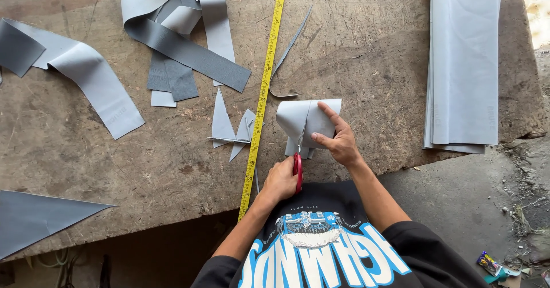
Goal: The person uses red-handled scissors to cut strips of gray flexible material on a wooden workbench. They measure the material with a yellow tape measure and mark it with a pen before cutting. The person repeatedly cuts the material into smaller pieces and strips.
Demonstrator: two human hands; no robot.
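Note:
My left hand (279, 180) grips red-handled scissors (298, 167), whose blades point away from me into a folded light-grey piece of sheet material (295, 116). My right hand (339, 140) holds that piece by its right side, index finger stretched along its upper edge, thumb on the front. The piece is lifted just above the worn wooden table (366, 47), near its front edge. A yellow tape measure (264, 81) lies stretched along the table just left of both hands.
Small pointed grey offcuts (228, 128) lie left of the tape. Long grey strips (183, 41) and another strip (94, 79) sit at the back left. A large grey triangle (34, 216) overhangs the front left. Stacked grey sheets (464, 64) lie at right. Litter (492, 263) dots the concrete floor.

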